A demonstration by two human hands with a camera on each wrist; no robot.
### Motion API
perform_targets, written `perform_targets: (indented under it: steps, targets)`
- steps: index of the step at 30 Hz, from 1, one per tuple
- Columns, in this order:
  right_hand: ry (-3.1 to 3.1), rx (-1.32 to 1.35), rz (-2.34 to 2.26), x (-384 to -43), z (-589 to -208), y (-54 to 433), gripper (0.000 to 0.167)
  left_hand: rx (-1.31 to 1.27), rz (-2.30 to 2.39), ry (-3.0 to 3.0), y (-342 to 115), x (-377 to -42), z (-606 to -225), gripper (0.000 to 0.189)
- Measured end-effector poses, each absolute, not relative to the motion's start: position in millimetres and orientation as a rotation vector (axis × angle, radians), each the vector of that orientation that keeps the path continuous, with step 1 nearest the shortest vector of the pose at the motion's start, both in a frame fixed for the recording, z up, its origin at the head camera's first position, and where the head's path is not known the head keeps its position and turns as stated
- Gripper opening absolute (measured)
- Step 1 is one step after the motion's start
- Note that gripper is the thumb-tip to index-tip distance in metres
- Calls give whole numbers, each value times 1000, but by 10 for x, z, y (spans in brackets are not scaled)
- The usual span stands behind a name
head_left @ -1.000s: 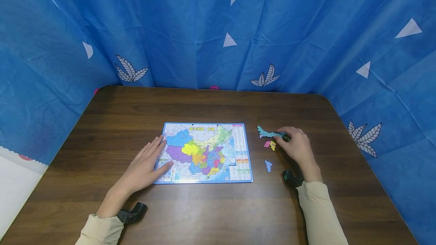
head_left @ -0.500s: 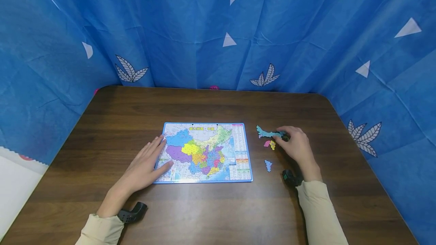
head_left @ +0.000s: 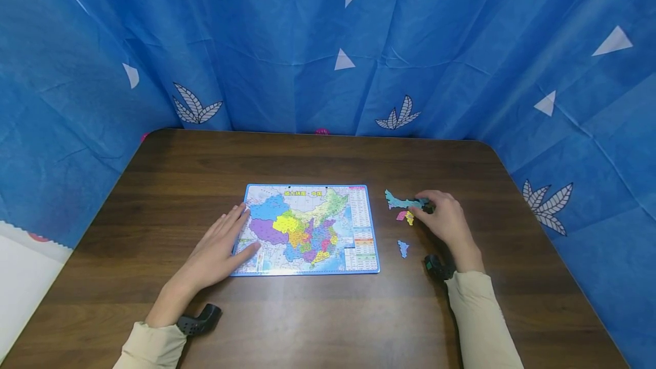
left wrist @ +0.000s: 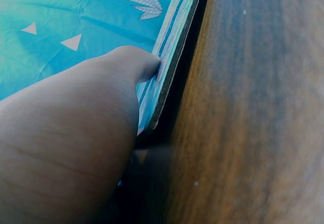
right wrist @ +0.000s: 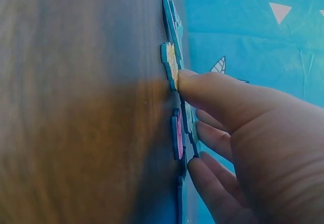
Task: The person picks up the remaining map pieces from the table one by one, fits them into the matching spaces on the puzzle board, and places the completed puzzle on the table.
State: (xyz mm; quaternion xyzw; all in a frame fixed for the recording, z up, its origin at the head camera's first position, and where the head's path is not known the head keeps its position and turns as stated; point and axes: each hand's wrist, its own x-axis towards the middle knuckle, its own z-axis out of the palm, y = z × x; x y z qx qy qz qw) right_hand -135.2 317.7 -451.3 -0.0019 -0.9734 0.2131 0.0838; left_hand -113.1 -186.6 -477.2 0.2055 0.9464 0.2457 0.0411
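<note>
A puzzle board [head_left: 361, 266] printed with a colourful map lies on the table. My left hand [head_left: 217, 249] rests flat with spread fingers on its left edge; in the left wrist view the thumb [left wrist: 144, 64] touches the board's rim. To the right of the board, my right hand [head_left: 446, 218] pinches the right end of a long teal puzzle piece [head_left: 400, 200] between thumb and fingers. Small pink [head_left: 401, 216] and yellow [head_left: 410, 218] pieces lie just below it, the yellow one [right wrist: 172, 64] close by the thumb tip in the right wrist view. The fingers partly hide the teal piece.
A small blue puzzle piece [head_left: 403, 249] lies nearer the board's lower right corner. The wooden table [head_left: 328, 323] extends all round, with a blue patterned curtain [head_left: 287, 44] behind it. A white surface [head_left: 23, 283] shows at the far left.
The teal piece has shifted very slightly left with my right hand still at its right end. My left hand has stayed on the board.
</note>
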Motion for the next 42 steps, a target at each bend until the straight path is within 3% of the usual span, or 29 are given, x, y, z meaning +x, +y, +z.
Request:
perform_targets:
  steps: [42]
  targets:
    - [-2800,47,728,-1393,-4300,2864,36,633,758,2900,-1879,-1129,-4798,86]
